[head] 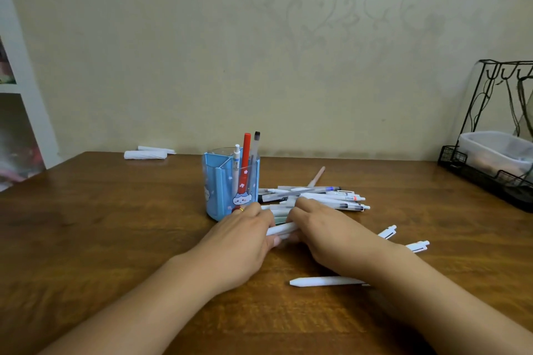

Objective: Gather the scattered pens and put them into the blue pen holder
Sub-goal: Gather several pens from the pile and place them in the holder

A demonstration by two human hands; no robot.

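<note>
Blue pen holder (pixel 219 190) holding seemingly three upright pens (pixel 245 158), white pen (pixel 284 229) between hands

Brown wooden table (pixel 115 239) carries everything. Blue pen holder (pixel 227 190) just beyond left hand (pixel 245 236). Heap of pens (pixel 317 197) (mostly white) past right hand (pixel 326 233). Lone white pen (pixel 323 281) under right forearm. Black wire rack (pixel 487 173) far right, paper rolls (pixel 145 154) far left.

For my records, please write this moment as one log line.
both hands gathering white pens | blue pen holder holds three | pile remains
</note>
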